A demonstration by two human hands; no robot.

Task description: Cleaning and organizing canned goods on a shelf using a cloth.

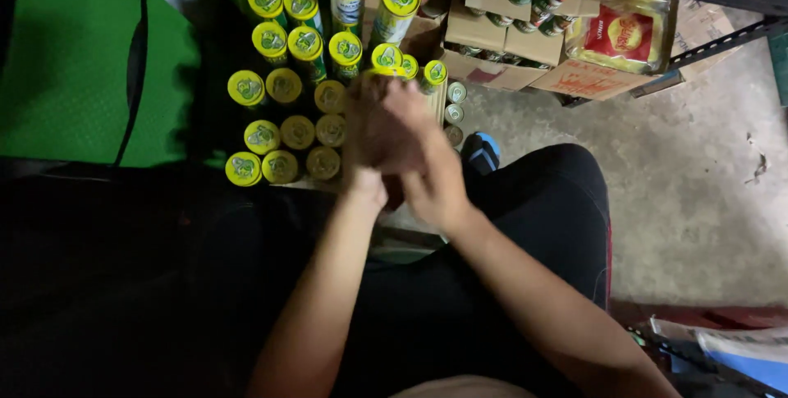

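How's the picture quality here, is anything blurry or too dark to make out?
Head view: the left hand and right hand are smeared by motion blur, so whether they grip anything cannot be told; the yellow-lidded cans look fairly sharp; the lower left is nearly black with shadow; the concrete floor at right is evenly lit; straight shelf rails bend slightly near the edge.

Yellow-green lids on cans [271,86], possibly green-labelled; green bag [74,61].

Yellow-lidded cans [283,123] beside shelved cardboard boxes [501,37].
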